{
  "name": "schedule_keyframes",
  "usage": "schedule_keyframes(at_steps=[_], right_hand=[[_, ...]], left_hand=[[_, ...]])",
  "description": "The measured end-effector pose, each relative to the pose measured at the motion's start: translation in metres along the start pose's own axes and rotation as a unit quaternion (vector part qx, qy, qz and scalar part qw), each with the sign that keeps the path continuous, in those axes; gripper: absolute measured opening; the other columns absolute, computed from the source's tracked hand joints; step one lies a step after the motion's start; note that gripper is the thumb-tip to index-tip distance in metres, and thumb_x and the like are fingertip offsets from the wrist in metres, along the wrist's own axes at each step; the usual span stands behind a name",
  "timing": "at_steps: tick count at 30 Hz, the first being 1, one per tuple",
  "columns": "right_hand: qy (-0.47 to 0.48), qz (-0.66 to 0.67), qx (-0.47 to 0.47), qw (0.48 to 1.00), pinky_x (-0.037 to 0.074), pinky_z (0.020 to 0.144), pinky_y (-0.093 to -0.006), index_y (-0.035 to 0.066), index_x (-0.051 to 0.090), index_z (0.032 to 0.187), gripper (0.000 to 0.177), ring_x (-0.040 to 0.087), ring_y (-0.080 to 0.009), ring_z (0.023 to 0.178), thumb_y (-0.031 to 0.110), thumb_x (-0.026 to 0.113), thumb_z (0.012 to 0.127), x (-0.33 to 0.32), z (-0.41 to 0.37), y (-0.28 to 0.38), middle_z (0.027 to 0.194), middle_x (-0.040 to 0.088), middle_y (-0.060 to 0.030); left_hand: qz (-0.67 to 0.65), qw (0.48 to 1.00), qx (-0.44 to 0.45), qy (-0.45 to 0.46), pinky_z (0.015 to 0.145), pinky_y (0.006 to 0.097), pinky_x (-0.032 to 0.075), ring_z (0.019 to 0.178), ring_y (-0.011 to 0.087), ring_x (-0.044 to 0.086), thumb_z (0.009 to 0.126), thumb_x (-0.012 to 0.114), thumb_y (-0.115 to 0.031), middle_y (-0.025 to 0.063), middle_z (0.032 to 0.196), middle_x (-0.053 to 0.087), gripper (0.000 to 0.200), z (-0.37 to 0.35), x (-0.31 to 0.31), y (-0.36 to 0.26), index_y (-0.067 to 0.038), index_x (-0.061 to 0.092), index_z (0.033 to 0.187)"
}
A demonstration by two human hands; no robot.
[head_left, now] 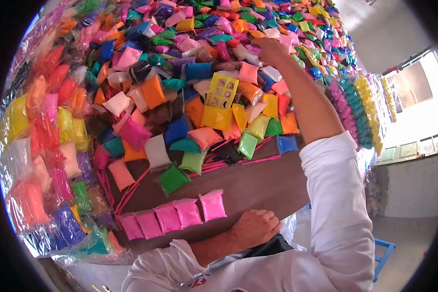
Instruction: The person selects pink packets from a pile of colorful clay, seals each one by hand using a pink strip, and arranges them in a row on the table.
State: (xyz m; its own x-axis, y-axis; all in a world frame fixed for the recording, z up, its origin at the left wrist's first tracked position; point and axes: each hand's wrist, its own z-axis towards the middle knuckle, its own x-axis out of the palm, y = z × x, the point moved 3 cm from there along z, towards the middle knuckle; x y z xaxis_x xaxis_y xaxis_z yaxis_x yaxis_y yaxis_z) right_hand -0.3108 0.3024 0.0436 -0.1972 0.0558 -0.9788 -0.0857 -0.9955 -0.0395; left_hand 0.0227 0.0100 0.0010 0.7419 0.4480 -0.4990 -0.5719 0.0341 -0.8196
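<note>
Close to the table's front edge, my left hand [256,228] rests with its fingers curled together; whether anything is inside cannot be seen. To its left, several pink packets [169,217] lie in a row on the brown table [263,182], the rightmost one [212,205] slightly apart from the others. My right hand [271,51] reaches far forward into the big heap of coloured packets [199,70]. Its fingertips are among the packets, and what they touch is too small to make out. A yellow printed card [222,90] lies on the heap.
Clear bags of coloured packets [48,146] are stacked along the left. Pink strings [131,190] lie on the table under the heap's edge. Strips of pink, teal and yellow packets [356,112] hang at the right, near a window [413,92]. A blue frame [383,258] stands at the lower right.
</note>
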Motion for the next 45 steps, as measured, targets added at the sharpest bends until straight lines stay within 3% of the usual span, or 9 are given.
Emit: schedule_keyframes(at_steps=[5,10,12,15,31,35,39,41,45], right_hand=[[-0.067,0.199,0.106,0.972,0.052,0.071,-0.0365,0.006,0.066,0.107,0.033,0.067,-0.0249,0.078,0.031,0.064,0.085,-0.021,-0.001,-0.017,0.092,0.070,-0.0139],[-0.030,0.556,0.134,0.820,0.045,0.056,-0.0224,0.000,0.065,0.101,0.026,0.060,-0.0078,0.066,0.023,0.063,0.090,-0.073,-0.058,0.013,0.080,0.067,-0.0034],[-0.009,0.571,0.187,0.800,0.046,0.056,-0.0222,0.000,0.066,0.100,0.025,0.060,-0.0076,0.066,0.022,0.064,0.089,-0.087,-0.081,0.021,0.080,0.067,-0.0037],[-0.032,0.478,0.205,0.853,0.046,0.055,-0.0218,0.002,0.067,0.099,0.023,0.060,-0.0077,0.066,0.022,0.065,0.089,-0.076,-0.089,0.009,0.079,0.066,-0.0036],[0.042,0.693,0.178,0.698,0.042,0.054,-0.0202,0.006,0.063,0.098,0.015,0.052,-0.0055,0.061,0.019,0.061,0.092,-0.062,-0.184,0.033,0.077,0.058,0.0028],[0.052,0.651,0.156,0.741,0.041,0.052,-0.0196,0.005,0.063,0.092,0.018,0.053,-0.0039,0.060,0.024,0.064,0.091,-0.069,-0.241,0.058,0.074,0.058,0.0035],[0.041,0.678,0.208,0.704,0.038,0.050,-0.0195,0.003,0.064,0.092,0.019,0.050,-0.0030,0.058,0.022,0.068,0.088,-0.082,-0.304,0.074,0.073,0.056,0.0039],[0.059,0.670,0.229,0.703,0.035,0.048,-0.0183,0.005,0.065,0.090,0.018,0.047,-0.0023,0.056,0.022,0.069,0.086,-0.089,-0.333,0.072,0.072,0.056,0.0039],[0.117,0.644,0.257,0.711,0.029,0.045,-0.0176,0.005,0.066,0.088,0.019,0.042,-0.0005,0.052,0.022,0.072,0.082,-0.091,-0.381,0.065,0.067,0.056,0.0048]], left_hand=[[0.021,1.000,-0.008,-0.003,0.062,0.0390,0.051,0.067,0.0271,0.062,0.088,0.059,-0.027,0.0086,0.068,0.056,0.029,-0.003,0.002,-0.001,-0.007,0.059,0.067],[0.044,0.999,-0.001,0.010,0.064,0.0386,0.052,0.071,0.0265,0.063,0.089,0.057,-0.029,0.0083,0.072,0.059,0.028,-0.004,0.004,-0.001,-0.008,0.061,0.070],[0.053,0.998,-0.011,0.023,0.064,0.0387,0.053,0.072,0.0261,0.063,0.089,0.057,-0.029,0.0081,0.074,0.060,0.028,-0.003,0.003,-0.002,-0.008,0.061,0.071],[0.058,0.998,-0.001,0.012,0.064,0.0389,0.053,0.073,0.0258,0.064,0.089,0.057,-0.029,0.0080,0.076,0.061,0.027,-0.005,0.005,-0.001,-0.008,0.061,0.072],[0.030,0.999,0.023,-0.026,0.058,0.0432,0.051,0.064,0.0305,0.062,0.085,0.063,-0.024,0.0104,0.070,0.060,0.023,-0.004,0.002,-0.001,-0.005,0.063,0.072],[-0.001,1.000,-0.026,-0.009,0.060,0.0455,0.049,0.070,0.0344,0.063,0.090,0.058,-0.028,0.0147,0.073,0.062,0.029,0.000,-0.005,-0.004,-0.004,0.063,0.075],[-0.129,0.981,-0.142,0.002,0.065,0.0449,0.048,0.077,0.0375,0.063,0.098,0.047,-0.036,0.0193,0.078,0.064,0.042,0.002,-0.005,0.009,-0.002,0.066,0.081],[-0.219,0.965,-0.136,-0.052,0.063,0.0408,0.046,0.070,0.0327,0.063,0.100,0.043,-0.039,0.0162,0.072,0.063,0.048,0.006,-0.016,0.007,0.000,0.064,0.082],[-0.305,0.926,-0.217,0.038,0.066,0.0354,0.046,0.071,0.0171,0.057,0.099,0.045,-0.041,0.0093,0.072,0.061,0.048,0.007,-0.018,0.015,0.002,0.064,0.088]])
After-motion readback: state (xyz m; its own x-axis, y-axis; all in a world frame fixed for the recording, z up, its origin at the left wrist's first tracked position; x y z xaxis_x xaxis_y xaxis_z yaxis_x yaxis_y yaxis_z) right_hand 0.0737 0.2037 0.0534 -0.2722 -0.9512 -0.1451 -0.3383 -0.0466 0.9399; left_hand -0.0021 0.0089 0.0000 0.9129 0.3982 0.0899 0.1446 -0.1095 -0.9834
